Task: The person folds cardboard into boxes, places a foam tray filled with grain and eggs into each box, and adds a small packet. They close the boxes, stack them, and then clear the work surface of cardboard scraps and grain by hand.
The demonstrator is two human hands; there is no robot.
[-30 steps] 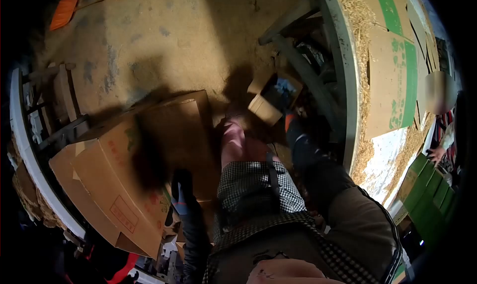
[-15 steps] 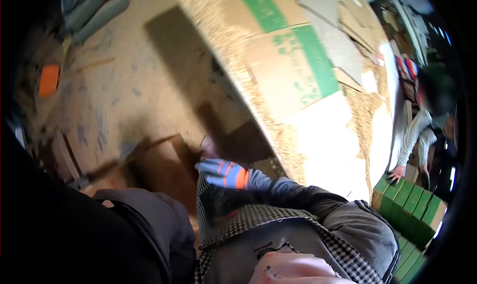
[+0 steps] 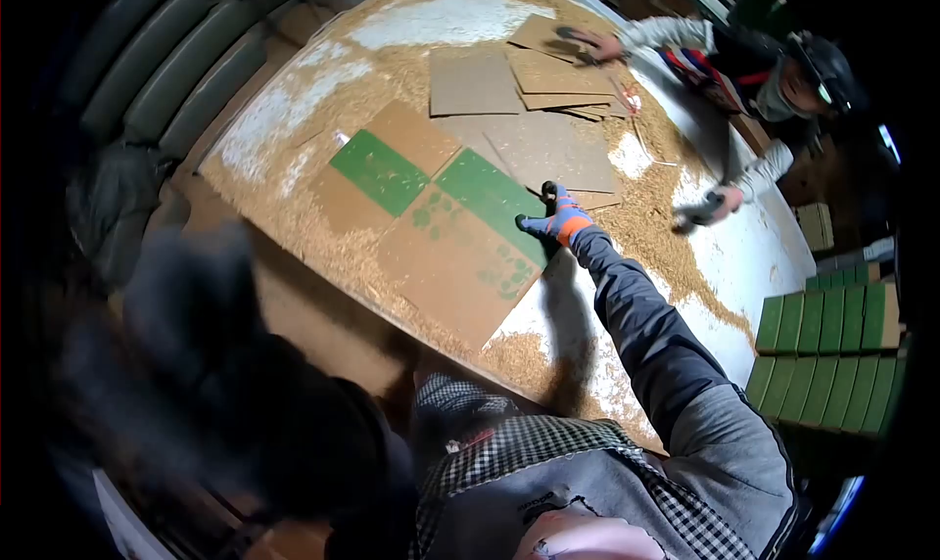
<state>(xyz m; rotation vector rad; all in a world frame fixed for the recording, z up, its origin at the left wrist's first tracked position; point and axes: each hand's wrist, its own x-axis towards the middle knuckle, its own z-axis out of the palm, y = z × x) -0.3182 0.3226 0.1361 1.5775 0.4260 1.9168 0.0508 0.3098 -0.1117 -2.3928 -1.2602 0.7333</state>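
My right hand [image 3: 560, 217], in a blue and orange glove with dark fingertips, reaches over the table to the right edge of a large flat cardboard box [image 3: 460, 252] with a green band. Its thumb and fingers are spread near the band; whether they touch the cardboard is unclear. My left hand [image 3: 191, 296] is a dark blur at the left, its fingers unreadable. Just left of the large box lies another cardboard piece with a green patch [image 3: 380, 171]. Grey-brown cardboard sheets [image 3: 539, 149] lie beyond my right hand.
Wood shavings cover much of the white tabletop [image 3: 455, 20]. Across it, a person [image 3: 754, 80] in dark gloves leans over the far right side. Green boxes [image 3: 827, 320] are stacked at the right. Full grey sacks [image 3: 186, 70] stand at the upper left.
The view has swung toward the table. My right hand has moved from beside the apron out to the flat box. The other person's hands have left the green boxes and are over the table.
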